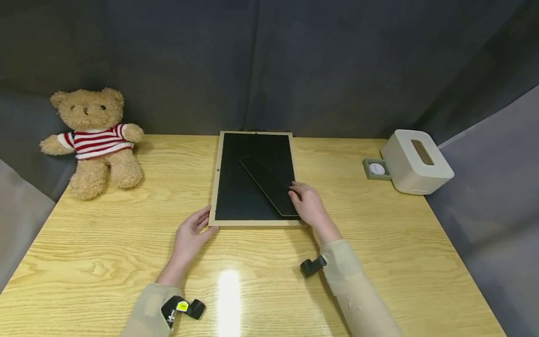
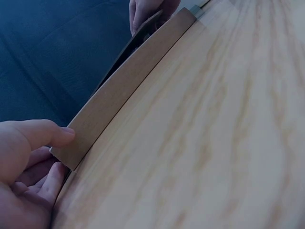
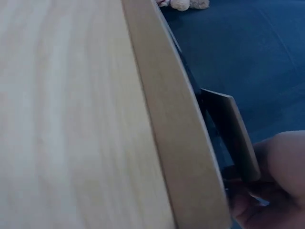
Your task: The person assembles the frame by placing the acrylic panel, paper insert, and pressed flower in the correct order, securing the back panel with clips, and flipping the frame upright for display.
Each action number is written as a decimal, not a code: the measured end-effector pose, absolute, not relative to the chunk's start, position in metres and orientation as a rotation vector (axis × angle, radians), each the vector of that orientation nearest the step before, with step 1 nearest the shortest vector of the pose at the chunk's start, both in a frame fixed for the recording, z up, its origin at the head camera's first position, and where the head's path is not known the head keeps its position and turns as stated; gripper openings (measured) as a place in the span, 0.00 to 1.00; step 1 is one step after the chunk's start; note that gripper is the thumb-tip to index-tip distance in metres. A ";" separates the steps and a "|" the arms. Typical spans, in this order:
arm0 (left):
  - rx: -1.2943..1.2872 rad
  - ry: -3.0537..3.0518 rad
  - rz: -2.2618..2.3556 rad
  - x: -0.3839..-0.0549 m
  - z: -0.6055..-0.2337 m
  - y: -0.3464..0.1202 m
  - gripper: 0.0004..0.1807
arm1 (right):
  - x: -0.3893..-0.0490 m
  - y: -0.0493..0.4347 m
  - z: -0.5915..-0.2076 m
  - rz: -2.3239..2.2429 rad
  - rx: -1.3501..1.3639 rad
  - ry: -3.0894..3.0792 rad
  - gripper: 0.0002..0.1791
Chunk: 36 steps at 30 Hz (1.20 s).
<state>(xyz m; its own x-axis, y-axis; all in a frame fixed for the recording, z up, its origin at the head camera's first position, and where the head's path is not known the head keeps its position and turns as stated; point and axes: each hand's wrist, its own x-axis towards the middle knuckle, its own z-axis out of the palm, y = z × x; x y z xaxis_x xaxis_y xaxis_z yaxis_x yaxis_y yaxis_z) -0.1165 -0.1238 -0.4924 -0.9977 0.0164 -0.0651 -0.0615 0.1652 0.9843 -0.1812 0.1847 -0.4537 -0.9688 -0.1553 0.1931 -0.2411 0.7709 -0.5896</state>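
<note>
A picture frame [image 1: 261, 224] with a light wooden border and a black back lies on the table, back upward. At its near left corner my left hand [image 1: 191, 238] grips the border, thumb on the near side [image 2: 102, 107] and fingers round the left side. My right hand [image 1: 310, 206] pinches the right edge of a long black stand flap [image 1: 267, 185] between thumb and fingers. The flap slants across the back, its near end raised above the frame, as the right wrist view shows [image 3: 231, 131]. Part of the frame's near right corner is hidden behind the right hand.
A teddy bear [image 1: 98, 140] in a striped shirt sits at the back left of the wooden table [image 1: 126, 262]. At the back right stand a white tissue box [image 1: 404, 164] and a small green tray [image 1: 370, 176] with a white round piece. Dark curtains [image 1: 189, 70] hang behind.
</note>
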 end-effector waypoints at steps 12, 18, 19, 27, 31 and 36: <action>0.077 2.398 1.946 -0.117 -0.490 -0.124 0.35 | -0.189 0.182 -0.450 0.723 0.405 -2.952 0.18; 0.282 2.644 1.582 -0.120 -0.480 -0.123 0.31 | -0.187 0.180 -0.451 0.686 0.432 -2.938 0.17; 0.281 2.675 1.531 -0.121 -0.478 -0.123 0.30 | -0.187 0.181 -0.452 0.683 0.438 -2.934 0.17; 0.292 2.754 1.379 -0.125 -0.467 -0.115 0.25 | -0.186 0.185 -0.455 0.767 0.399 -2.901 0.16; 0.274 2.756 1.341 -0.126 -0.462 -0.112 0.25 | -0.185 0.186 -0.456 0.805 0.378 -2.872 0.16; 0.224 2.738 1.357 -0.126 -0.460 -0.112 0.23 | -0.184 0.188 -0.458 0.873 0.383 -2.828 0.17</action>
<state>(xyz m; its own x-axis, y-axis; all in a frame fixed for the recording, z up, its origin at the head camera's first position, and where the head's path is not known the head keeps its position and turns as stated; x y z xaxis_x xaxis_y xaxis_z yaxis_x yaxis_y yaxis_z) -0.1256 -0.1116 -0.4595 -0.9863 0.1649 -0.0047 0.0960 0.5973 0.7962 -0.1842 0.1879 -0.4583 -0.9549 -0.1961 0.2229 -0.2876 0.7971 -0.5309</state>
